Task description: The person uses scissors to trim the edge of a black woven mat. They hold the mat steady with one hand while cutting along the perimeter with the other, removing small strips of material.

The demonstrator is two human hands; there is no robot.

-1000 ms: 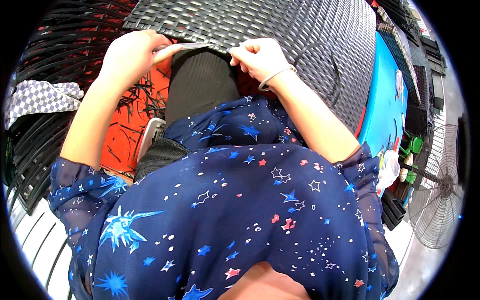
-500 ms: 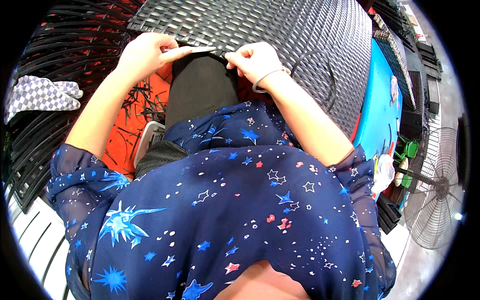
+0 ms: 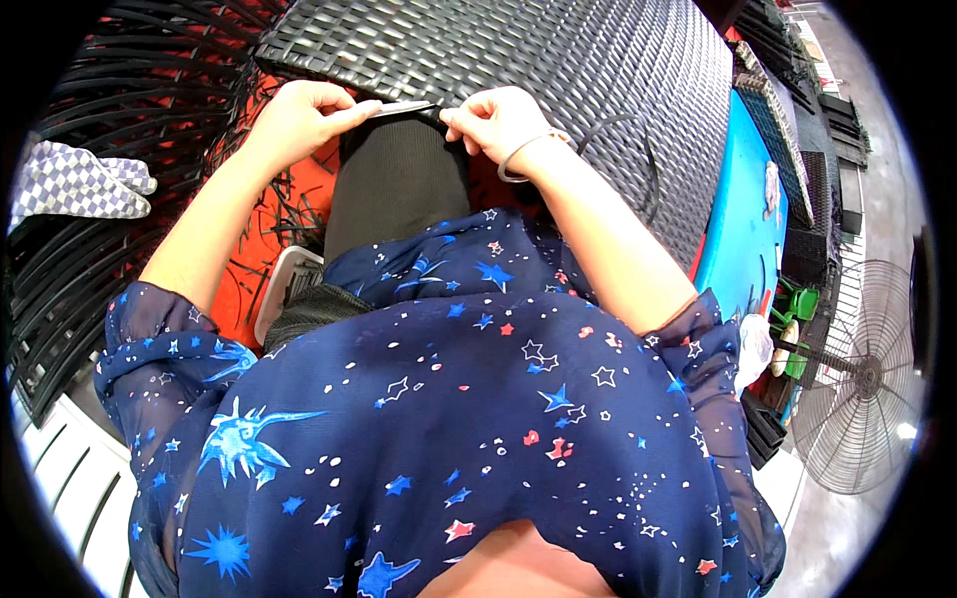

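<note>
A black woven panel (image 3: 518, 55) of flat, shiny plastic strips lies over my knees, its near edge facing me. My left hand (image 3: 301, 120) is closed around a thin, silver, blade-like tool (image 3: 404, 107). The tool points right along the panel's near edge, its exact kind unclear. At that same edge, just right of the tool's tip, my right hand (image 3: 500, 125) has thumb and finger pinched together. A dark strip end seems to sit between them, but it is too small to be sure. A loose black strip (image 3: 650, 159) curls up from the panel beside my right wrist.
Many long black strips (image 3: 130, 110) fan out at the left, with a checkered cloth (image 3: 80, 184) over them. Black offcuts litter the red surface (image 3: 239, 289) below. A blue surface (image 3: 733, 229) and a standing fan (image 3: 865, 379) are at the right.
My left hand has shifted slightly right and down, and less of the tool's handle shows. The right hand stays pinched at the panel's edge. The whole view has shifted a little.
</note>
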